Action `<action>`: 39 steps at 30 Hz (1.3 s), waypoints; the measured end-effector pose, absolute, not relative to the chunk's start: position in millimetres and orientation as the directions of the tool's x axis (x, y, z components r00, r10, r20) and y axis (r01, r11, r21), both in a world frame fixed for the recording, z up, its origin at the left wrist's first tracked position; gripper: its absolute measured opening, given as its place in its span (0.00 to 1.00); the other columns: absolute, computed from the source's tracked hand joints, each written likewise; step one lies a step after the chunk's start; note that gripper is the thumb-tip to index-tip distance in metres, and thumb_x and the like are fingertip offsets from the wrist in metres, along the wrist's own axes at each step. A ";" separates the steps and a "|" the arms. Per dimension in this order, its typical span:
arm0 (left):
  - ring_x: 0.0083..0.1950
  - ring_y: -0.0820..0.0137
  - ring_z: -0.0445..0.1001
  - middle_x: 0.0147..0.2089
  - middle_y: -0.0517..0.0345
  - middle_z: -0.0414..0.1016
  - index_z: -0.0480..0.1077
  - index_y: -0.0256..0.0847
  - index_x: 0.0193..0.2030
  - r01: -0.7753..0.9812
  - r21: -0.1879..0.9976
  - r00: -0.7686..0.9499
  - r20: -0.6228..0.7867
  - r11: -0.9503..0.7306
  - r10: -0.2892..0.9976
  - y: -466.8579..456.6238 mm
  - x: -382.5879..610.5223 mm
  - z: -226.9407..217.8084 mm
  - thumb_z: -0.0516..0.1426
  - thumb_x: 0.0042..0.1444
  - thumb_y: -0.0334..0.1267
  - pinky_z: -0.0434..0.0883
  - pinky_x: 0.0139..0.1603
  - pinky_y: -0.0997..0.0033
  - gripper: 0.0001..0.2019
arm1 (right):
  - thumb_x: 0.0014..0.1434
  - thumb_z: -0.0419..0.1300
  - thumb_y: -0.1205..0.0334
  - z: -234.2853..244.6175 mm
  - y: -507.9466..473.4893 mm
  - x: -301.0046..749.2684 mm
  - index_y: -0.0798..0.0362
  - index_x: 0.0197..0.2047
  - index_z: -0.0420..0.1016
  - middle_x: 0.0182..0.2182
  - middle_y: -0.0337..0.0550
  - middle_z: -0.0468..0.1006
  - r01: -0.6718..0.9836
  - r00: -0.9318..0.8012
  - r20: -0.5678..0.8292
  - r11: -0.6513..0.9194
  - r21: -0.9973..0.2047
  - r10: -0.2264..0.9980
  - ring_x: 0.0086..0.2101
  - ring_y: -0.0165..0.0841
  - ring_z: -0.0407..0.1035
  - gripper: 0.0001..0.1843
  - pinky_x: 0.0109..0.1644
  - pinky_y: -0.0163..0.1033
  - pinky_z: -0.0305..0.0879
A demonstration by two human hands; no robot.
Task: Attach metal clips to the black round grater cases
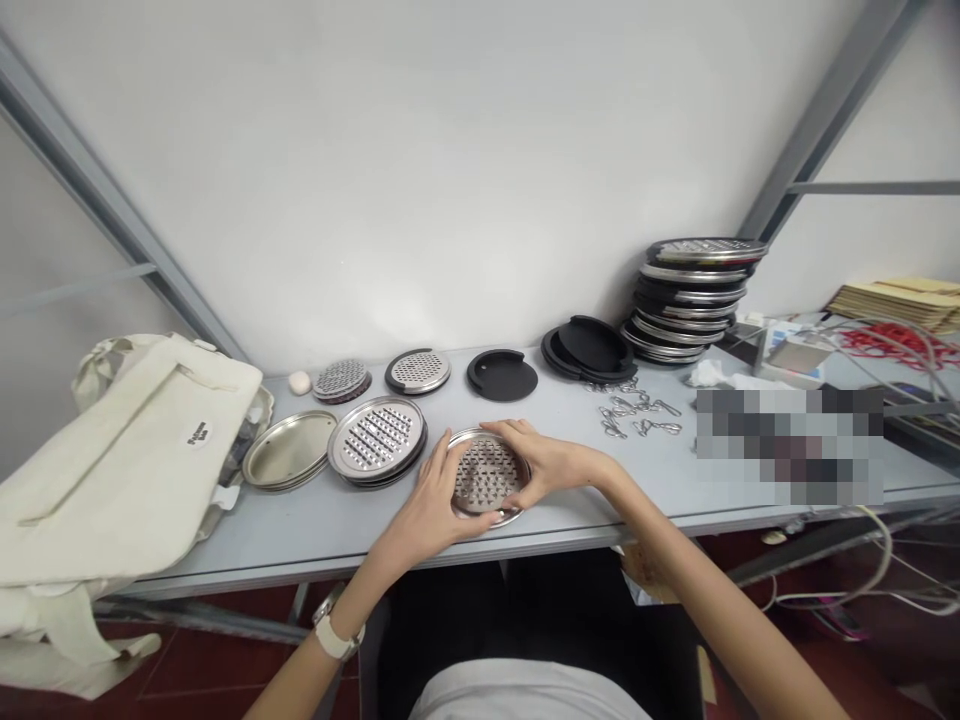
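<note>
Both my hands grip a round steel grater disc with raised holes, near the front edge of the grey table. My left hand curls round its left rim. My right hand wraps the top and right rim. To the left lie a slotted grater disc on a small stack and a plain steel tray. Further back sit two smaller grater discs and a black lid.
A white canvas bag covers the table's left end. Stacked black lids and a tall stack of steel discs stand at the back right, with metal clips in front. Cables, red bands and envelopes lie far right.
</note>
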State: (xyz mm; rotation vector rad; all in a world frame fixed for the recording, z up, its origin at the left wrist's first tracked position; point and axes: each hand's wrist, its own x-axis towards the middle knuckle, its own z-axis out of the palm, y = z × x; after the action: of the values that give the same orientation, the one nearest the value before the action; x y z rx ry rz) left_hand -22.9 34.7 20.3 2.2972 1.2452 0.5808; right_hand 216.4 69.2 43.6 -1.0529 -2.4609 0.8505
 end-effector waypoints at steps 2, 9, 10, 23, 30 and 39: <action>0.74 0.54 0.38 0.74 0.49 0.36 0.47 0.48 0.69 0.652 0.576 0.497 0.166 -0.493 0.852 34.7 -22.5 20.8 0.63 0.51 0.54 0.50 0.69 0.53 0.44 | 0.43 0.71 0.47 43.6 69.5 217.0 0.58 0.69 0.46 0.59 0.59 0.58 0.546 -0.670 0.063 0.549 -0.633 0.739 0.60 0.50 0.53 0.59 0.63 0.56 0.55; 0.74 0.55 0.36 0.74 0.47 0.35 0.49 0.46 0.68 0.650 0.578 0.500 0.162 -0.492 0.851 36.2 -23.7 19.4 0.64 0.51 0.51 0.49 0.69 0.54 0.42 | 0.43 0.71 0.48 44.1 69.2 215.3 0.54 0.69 0.48 0.58 0.56 0.60 0.531 -0.676 0.088 0.566 -0.631 0.732 0.59 0.49 0.54 0.57 0.62 0.56 0.56; 0.74 0.55 0.37 0.74 0.47 0.35 0.49 0.46 0.68 0.653 0.582 0.492 0.161 -0.485 0.856 36.6 -23.9 18.7 0.64 0.50 0.51 0.49 0.69 0.54 0.43 | 0.43 0.71 0.48 44.6 68.7 214.9 0.55 0.69 0.48 0.58 0.56 0.60 0.535 -0.674 0.088 0.567 -0.626 0.733 0.59 0.49 0.54 0.57 0.62 0.56 0.56; 0.72 0.58 0.48 0.71 0.51 0.50 0.63 0.47 0.58 0.617 0.641 0.462 0.173 -0.456 0.870 42.0 -22.1 23.5 0.67 0.46 0.50 0.53 0.69 0.57 0.33 | 0.41 0.72 0.52 40.2 67.7 210.9 0.54 0.67 0.50 0.52 0.53 0.61 0.541 -0.683 0.159 0.639 -0.546 0.713 0.54 0.47 0.56 0.55 0.60 0.54 0.58; 0.72 0.55 0.47 0.71 0.49 0.49 0.62 0.47 0.60 0.617 0.651 0.478 0.135 -0.442 0.868 44.4 -23.2 25.6 0.69 0.40 0.50 0.52 0.69 0.54 0.39 | 0.38 0.73 0.49 34.7 68.2 210.3 0.58 0.67 0.48 0.56 0.59 0.59 0.554 -0.654 0.181 0.628 -0.546 0.734 0.57 0.50 0.54 0.60 0.60 0.54 0.58; 0.72 0.56 0.45 0.71 0.52 0.48 0.63 0.49 0.59 0.609 0.668 0.490 0.107 -0.428 0.865 43.7 -24.3 30.9 0.69 0.43 0.50 0.50 0.69 0.54 0.36 | 0.38 0.73 0.48 33.2 72.1 209.3 0.56 0.65 0.50 0.55 0.55 0.59 0.564 -0.650 0.162 0.614 -0.552 0.742 0.57 0.50 0.53 0.57 0.61 0.56 0.57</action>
State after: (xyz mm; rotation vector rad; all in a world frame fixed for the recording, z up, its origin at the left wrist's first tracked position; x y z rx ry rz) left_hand -24.3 43.7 30.9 2.1785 1.2097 0.6000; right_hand 209.3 72.1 33.2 -1.0447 -2.4657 0.6561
